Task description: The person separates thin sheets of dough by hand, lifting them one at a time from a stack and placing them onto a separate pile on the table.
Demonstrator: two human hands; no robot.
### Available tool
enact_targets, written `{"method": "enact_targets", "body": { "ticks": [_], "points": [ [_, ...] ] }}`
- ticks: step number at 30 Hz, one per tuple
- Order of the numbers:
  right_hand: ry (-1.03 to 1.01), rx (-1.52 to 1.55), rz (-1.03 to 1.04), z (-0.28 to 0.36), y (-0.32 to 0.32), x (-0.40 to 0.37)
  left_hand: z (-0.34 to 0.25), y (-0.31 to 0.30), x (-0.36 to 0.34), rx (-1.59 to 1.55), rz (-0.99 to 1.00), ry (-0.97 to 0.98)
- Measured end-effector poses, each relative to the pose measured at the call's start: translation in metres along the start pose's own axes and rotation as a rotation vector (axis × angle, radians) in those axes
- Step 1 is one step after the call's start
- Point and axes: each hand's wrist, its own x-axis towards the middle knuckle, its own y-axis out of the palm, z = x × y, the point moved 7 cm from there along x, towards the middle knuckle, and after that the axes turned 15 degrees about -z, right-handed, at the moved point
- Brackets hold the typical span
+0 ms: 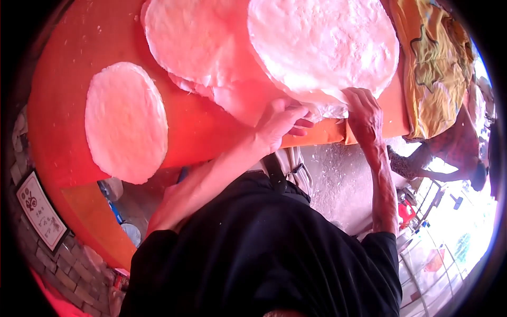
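A large, flat, round white sheet (327, 47) with a lumpy surface lies on the orange-covered table (195, 124), its near edge at the table's front. My right hand (365, 113) has its fingers closed over that near edge. Beside it, my left hand (285, 121) is curled at the same edge, its fingertips partly hidden; what they pinch I cannot make out. Thin, crumpled white material shows between the hands. Under and left of the top sheet spread other white sheets (195, 45), overlapping one another.
A smaller oval white sheet (127, 121) lies apart on the table's left. Yellow patterned cloth (435, 68) drapes over the right end. A framed sign (40, 211) stands by the brickwork at lower left. Beyond the right side, a person (457, 142) is partly visible near wire racks.
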Motion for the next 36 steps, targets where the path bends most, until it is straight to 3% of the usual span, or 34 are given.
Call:
{"method": "enact_targets", "body": {
  "ticks": [3, 7, 11, 14, 15, 16, 17, 19, 21, 22, 26, 28, 30, 34, 36],
  "points": [
    [0.021, -0.026, 0.012, 0.0, -0.002, -0.013, 0.01, 0.005, 0.011, 0.037, 0.007, -0.076],
    [-0.014, -0.041, -0.017, 0.037, -0.007, -0.014, -0.012, 0.026, 0.002, -0.004, 0.151, 0.063],
    [0.111, -0.048, -0.08, 0.012, 0.008, 0.006, -0.03, 0.044, -0.002, -0.137, 0.246, 0.086],
    [0.178, -0.085, 0.151, -0.03, -0.008, 0.045, -0.052, 0.03, -0.021, 0.017, 0.174, 0.147],
    [0.096, -0.141, -0.037, -0.011, -0.058, 0.079, -0.052, 0.016, -0.024, 0.085, 0.151, 0.166],
    [0.079, -0.2, -0.109, -0.036, -0.084, 0.099, -0.051, -0.003, -0.024, 0.139, 0.105, 0.191],
    [0.205, -0.443, -0.15, -0.04, -0.12, 0.123, -0.051, -0.022, -0.025, 0.139, 0.008, 0.212],
    [0.007, -0.565, -0.303, -0.002, -0.17, 0.156, -0.059, -0.064, -0.029, 0.104, -0.164, 0.278],
    [-0.25, -0.479, -0.428, 0.052, -0.182, 0.155, -0.069, -0.107, -0.034, 0.046, -0.308, 0.393],
    [-0.184, -0.516, -0.438, 0.066, -0.173, 0.152, -0.073, -0.128, -0.032, 0.058, -0.375, 0.432],
    [-0.193, 0.044, -0.149, 0.094, -0.053, 0.144, -0.089, -0.18, -0.039, -0.083, -0.602, 0.436],
    [-0.113, 0.057, 0.11, 0.077, 0.006, 0.13, -0.093, -0.182, -0.035, -0.144, -0.453, 0.388],
    [0.055, -0.378, 0.584, 0.04, 0.044, 0.14, -0.089, -0.184, -0.023, -0.232, -0.393, 0.314],
    [0.262, -0.173, -0.09, 0.055, -0.084, 0.207, -0.096, -0.189, -0.016, -0.296, -0.374, 0.497],
    [0.071, -0.16, -0.323, 0.093, -0.124, 0.212, -0.102, -0.178, -0.023, -0.309, -0.364, 0.5]
  ]
}}
